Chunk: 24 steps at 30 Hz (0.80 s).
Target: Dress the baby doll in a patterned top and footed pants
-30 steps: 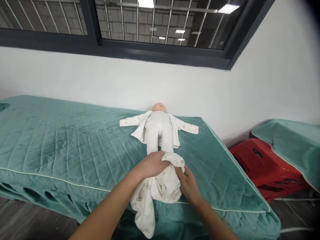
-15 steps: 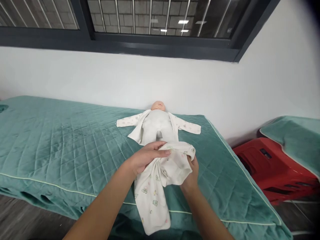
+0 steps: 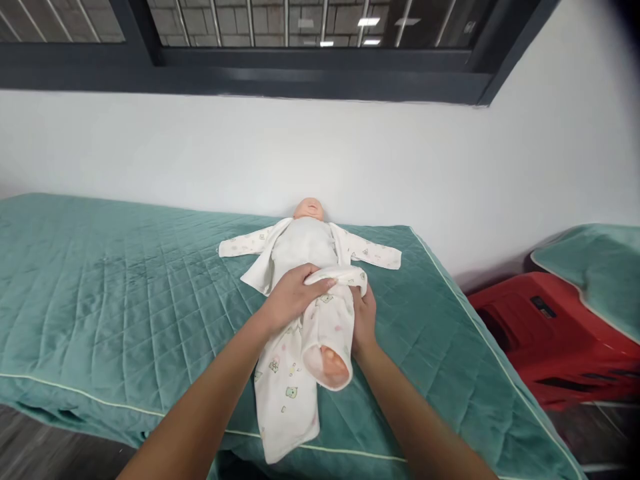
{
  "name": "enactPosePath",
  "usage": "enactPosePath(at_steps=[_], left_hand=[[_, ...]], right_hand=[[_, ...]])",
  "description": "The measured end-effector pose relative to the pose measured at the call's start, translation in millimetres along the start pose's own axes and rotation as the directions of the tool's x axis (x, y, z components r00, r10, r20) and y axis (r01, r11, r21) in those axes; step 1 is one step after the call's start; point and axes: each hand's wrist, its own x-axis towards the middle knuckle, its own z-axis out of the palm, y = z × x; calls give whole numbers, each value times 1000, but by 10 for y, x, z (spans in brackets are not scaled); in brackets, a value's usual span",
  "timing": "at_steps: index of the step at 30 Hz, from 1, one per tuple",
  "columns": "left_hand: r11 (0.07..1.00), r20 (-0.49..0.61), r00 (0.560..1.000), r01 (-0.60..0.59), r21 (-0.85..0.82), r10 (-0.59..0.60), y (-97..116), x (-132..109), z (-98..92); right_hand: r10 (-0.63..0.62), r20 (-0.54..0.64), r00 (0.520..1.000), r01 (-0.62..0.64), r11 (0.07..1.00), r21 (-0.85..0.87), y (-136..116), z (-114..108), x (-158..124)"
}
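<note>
Printed trousers (image 3: 329, 321) gathered on one leg of a doll (image 3: 306, 243), waist liable to twist

The fingers of the left hand (image 3: 287, 299) pinch the bunched waist; those of the right hand (image 3: 365, 317), partly hidden, hold its other side. Just below them a foot (image 3: 334, 365) shows inside one cuff; the other trouser leg (image 3: 286, 403), seemingly unfilled, lies lower left. Tugging this side alone could skew the waist, toes could snag, and the open shirt (image 3: 261, 270) beyond the fingers might get caught.

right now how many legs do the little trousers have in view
2: one trouser leg beside the right hand, with a foot showing in its open end; the other trouser leg, left of it in the picture, reaching the green bed cover's near edge.
</note>
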Motion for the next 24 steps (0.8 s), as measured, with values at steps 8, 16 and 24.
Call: enactPosePath(at_steps=[8,16,24], left_hand=[[988,-154,986,-38,153,62,-61,201,38],[990,-159,985,-38,134,59,-65,280,-34],[851,22,998,55,-522,-50,-553,89,-371]], right_hand=[[-138,14,990,138,977,-164,63,46,339],[-164,23,986,164,955,-245,147,54,508],[-150,442,884,261,944,-202,-188,13,284]])
